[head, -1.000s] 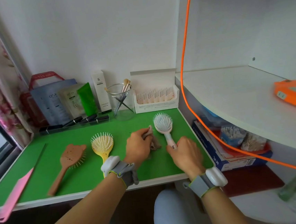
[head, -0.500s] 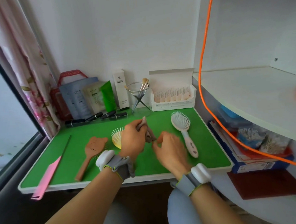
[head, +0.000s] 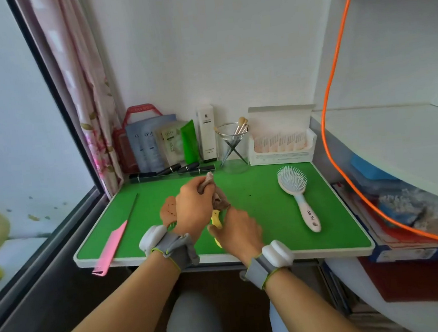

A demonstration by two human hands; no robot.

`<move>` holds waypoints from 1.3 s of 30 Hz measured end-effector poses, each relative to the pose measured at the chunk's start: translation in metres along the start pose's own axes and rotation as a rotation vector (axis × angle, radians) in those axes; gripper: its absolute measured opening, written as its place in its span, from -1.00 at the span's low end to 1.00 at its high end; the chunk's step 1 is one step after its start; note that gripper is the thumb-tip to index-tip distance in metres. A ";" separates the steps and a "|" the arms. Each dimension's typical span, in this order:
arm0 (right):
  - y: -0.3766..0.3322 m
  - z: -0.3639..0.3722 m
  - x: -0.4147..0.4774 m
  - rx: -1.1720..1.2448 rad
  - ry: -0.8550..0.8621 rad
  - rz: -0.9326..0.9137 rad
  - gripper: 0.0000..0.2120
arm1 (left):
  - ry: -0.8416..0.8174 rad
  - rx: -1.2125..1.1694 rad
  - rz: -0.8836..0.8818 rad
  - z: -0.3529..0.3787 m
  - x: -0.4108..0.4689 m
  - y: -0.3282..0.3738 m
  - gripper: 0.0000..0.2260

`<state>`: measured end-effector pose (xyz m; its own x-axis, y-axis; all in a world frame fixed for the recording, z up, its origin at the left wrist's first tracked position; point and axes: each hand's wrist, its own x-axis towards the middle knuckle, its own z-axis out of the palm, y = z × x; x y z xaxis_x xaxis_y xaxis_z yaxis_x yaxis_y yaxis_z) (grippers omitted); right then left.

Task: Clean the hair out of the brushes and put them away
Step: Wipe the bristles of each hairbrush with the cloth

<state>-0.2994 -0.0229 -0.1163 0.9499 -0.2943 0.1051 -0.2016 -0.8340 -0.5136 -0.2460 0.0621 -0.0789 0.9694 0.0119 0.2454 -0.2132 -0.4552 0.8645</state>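
Note:
My left hand point(head: 194, 208) is closed around a small brownish cloth point(head: 220, 202) above the middle of the green table point(head: 265, 215). My right hand point(head: 239, 232) grips the handle of the yellow brush point(head: 215, 218), whose head is hidden behind my left hand. Only the top of the brown bear-shaped brush point(head: 168, 208) shows past my left wrist. At the right of the table the white brush point(head: 297, 195) lies bristles up, apart from both hands. A pink tail comb point(head: 113, 243) lies at the front left corner.
Along the back wall stand cosmetic packets point(head: 157, 145), a green tube point(head: 190, 141), a white box point(head: 207, 134), a glass with makeup brushes point(head: 233, 145) and an open white carton point(head: 281, 143). Dark lipsticks point(head: 175, 170) lie in front. An orange cable point(head: 332, 106) hangs at right beside shelves.
My right hand let go of the white brush, moved left and took the yellow brush's handle. My left hand with the cloth now covers the yellow brush's head. The view swung left.

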 end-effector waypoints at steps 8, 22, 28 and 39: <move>-0.007 0.005 0.009 -0.085 -0.063 0.043 -0.71 | 0.042 0.048 -0.024 -0.009 -0.002 -0.007 -0.83; 0.014 -0.005 0.023 0.618 -0.062 0.194 -0.78 | 0.051 -0.073 -0.095 -0.004 -0.005 -0.011 -0.89; 0.021 -0.019 0.029 0.774 0.147 0.137 -0.86 | 0.079 -0.137 -0.055 0.004 -0.004 -0.001 -0.87; 0.028 -0.040 0.040 0.896 0.216 0.024 -0.89 | 0.153 0.037 0.380 0.026 -0.008 0.016 -0.79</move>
<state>-0.2762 -0.0765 -0.0926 0.8645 -0.4628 0.1962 0.1252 -0.1798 -0.9757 -0.2539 0.0312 -0.0786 0.7925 -0.0318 0.6091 -0.5453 -0.4843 0.6842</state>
